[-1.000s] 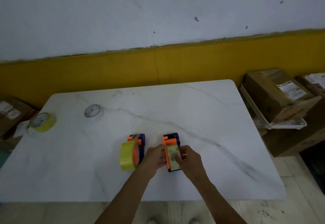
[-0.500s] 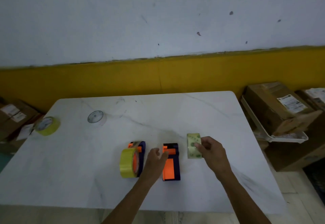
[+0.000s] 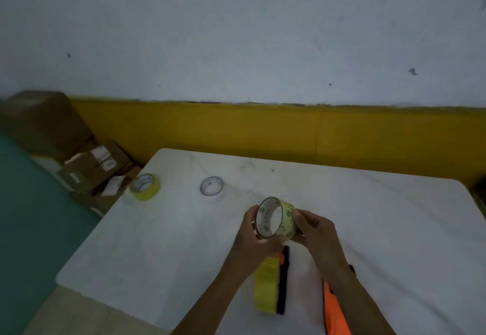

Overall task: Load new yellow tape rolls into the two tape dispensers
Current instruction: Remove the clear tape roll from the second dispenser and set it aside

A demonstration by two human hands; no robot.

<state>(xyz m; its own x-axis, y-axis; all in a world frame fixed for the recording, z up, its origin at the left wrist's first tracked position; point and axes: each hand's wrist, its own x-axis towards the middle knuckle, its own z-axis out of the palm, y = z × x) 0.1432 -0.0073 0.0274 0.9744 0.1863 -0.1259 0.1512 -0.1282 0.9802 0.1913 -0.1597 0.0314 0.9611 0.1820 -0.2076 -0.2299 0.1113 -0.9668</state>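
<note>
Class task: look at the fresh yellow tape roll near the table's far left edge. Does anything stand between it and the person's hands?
Nothing visible on the table blocks the yellow tape roll. But the left hand and right hand are occupied, holding a nearly spent roll.

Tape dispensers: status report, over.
Left hand and right hand both hold the nearly spent roll. Left dispenser loaded yellow; right dispenser empty. Spare yellow roll unobstructed.

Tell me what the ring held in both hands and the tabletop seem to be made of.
The ring looks like a spent tape core: pale matte cardboard inside, with green printed marks, and perhaps a thin glossy film left outside. The tabletop looks like white marble or a marble-print laminate, smooth, with faint grey veins; the blur leaves that open.
</note>
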